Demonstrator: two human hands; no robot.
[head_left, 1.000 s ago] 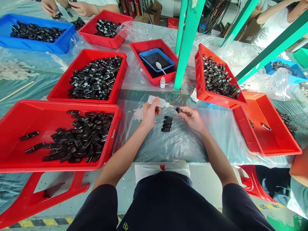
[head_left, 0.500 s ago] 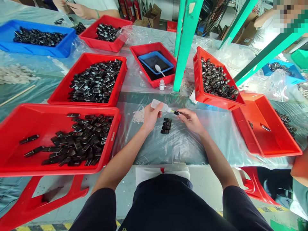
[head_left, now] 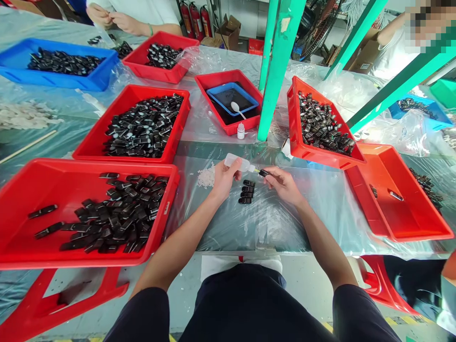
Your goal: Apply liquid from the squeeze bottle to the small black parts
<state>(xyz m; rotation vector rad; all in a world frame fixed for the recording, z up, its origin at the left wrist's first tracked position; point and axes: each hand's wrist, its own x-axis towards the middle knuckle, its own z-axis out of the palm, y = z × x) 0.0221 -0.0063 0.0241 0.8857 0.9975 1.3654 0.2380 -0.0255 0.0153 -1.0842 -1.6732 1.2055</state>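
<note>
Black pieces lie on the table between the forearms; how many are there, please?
4, in one column: the farthest piece, the second piece, the third piece and the nearest piece. None looks hidden.

The long table (head_left: 217, 230) is covered with clear plastic sheeting (head_left: 278, 221). Near its front edge, four black pieces (head_left: 246, 192) are lined up in a short column, with small white bits (head_left: 205, 176) scattered to their left. A small white bottle (head_left: 241, 132) is stood beside a red tray (head_left: 216, 107). On the left, red bins (head_left: 19, 194) and a blue bin (head_left: 83, 82) are set down, along with a thin stick (head_left: 28, 146). Two more red containers (head_left: 420, 218) are placed on the right, one apparently overlapping the other's edge.
</note>
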